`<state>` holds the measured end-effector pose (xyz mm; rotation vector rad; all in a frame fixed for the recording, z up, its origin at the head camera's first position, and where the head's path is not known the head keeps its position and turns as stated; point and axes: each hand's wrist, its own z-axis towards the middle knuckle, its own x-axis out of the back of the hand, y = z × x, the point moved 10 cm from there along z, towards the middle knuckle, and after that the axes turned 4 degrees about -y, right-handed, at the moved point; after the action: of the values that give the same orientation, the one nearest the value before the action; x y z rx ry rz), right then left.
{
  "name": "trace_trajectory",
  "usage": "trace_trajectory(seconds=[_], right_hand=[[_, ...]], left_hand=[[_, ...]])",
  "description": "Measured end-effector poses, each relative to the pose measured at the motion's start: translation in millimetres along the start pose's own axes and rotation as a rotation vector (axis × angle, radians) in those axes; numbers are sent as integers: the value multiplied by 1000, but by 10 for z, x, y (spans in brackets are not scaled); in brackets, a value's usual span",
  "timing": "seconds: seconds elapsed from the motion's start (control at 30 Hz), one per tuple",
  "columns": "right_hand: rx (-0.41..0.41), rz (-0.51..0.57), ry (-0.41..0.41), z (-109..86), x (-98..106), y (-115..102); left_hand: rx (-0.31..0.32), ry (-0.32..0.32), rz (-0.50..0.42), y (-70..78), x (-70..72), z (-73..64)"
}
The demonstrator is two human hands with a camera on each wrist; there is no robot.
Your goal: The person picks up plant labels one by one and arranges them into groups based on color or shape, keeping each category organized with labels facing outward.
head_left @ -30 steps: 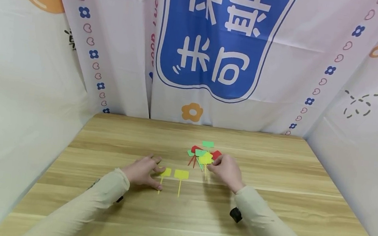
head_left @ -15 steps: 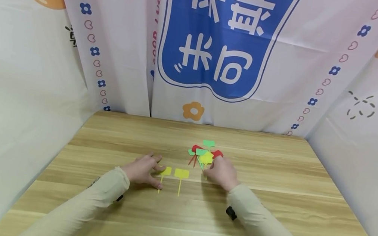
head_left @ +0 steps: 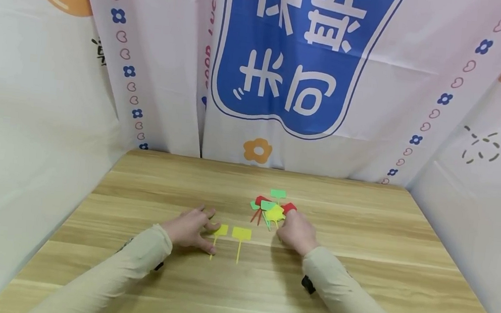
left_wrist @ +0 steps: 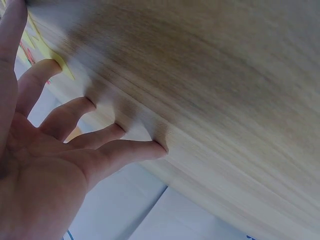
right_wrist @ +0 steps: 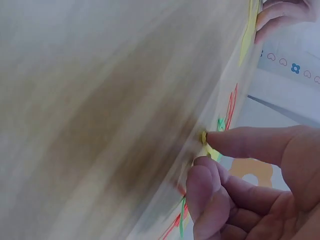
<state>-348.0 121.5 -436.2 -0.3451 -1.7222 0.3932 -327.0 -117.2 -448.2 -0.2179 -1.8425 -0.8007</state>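
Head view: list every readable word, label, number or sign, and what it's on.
"未来可期": blue sign on the back curtain; upper characters run to the frame's top edge.
"GOOD LUCK": pink lettering down a fold of the back curtain, some letters partly lost.
Black marks on the left curtain: partly covered, unreadable.
Coloured tags: no text seen; too small to rule out.
No numbers seen.
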Motion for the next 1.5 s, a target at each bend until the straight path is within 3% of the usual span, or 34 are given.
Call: trace_trajectory(seconds=[0.5, 0.67, 0.87, 1.5], right_hand=[[86, -269, 142, 51, 55, -204], [107, -228, 168, 55, 70, -186], [154, -162, 134, 86, 38, -178], [211, -213, 179, 158, 47, -256]], left_hand=[[0, 4, 11, 24, -36, 12], [4, 2, 8, 21, -34, 13], [3, 5, 11, 17, -21, 10], [35, -9, -29, -2, -20, 0]])
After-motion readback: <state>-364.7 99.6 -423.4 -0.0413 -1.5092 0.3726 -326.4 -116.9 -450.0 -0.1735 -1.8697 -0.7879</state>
